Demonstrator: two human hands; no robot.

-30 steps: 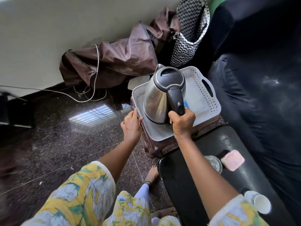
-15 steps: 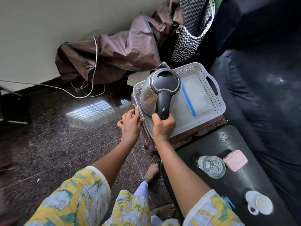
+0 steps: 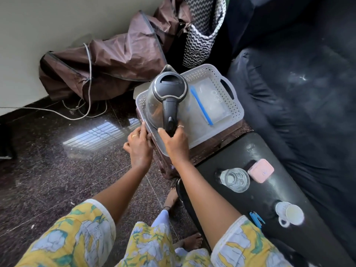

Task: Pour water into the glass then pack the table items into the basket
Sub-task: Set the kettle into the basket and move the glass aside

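Observation:
A steel kettle [image 3: 157,101] with a black lid and handle stands upright in the left end of the white perforated basket [image 3: 234,110]. My right hand [image 3: 176,144] grips the bottom of the kettle's handle. My left hand [image 3: 139,147] holds the basket's near-left rim. A clear zip pouch with a blue strip [image 3: 211,105] lies in the basket. On the black table [image 3: 227,207] stand a glass of water [image 3: 235,180], a pink case [image 3: 260,170], a white mug [image 3: 290,213] and a blue clip [image 3: 256,219].
The basket rests on a brown stool [image 3: 217,145] beside the table. A dark sofa [image 3: 298,93] runs along the right. A brown fabric cover [image 3: 107,60], a zigzag-patterned bag [image 3: 202,35] and a cable [image 3: 87,74] lie by the wall. My bare feet [image 3: 172,195] are on the polished floor.
The kettle has come down and to the left, from tilted above the basket to standing inside it. My right hand slid down the handle. My left hand stays on the rim.

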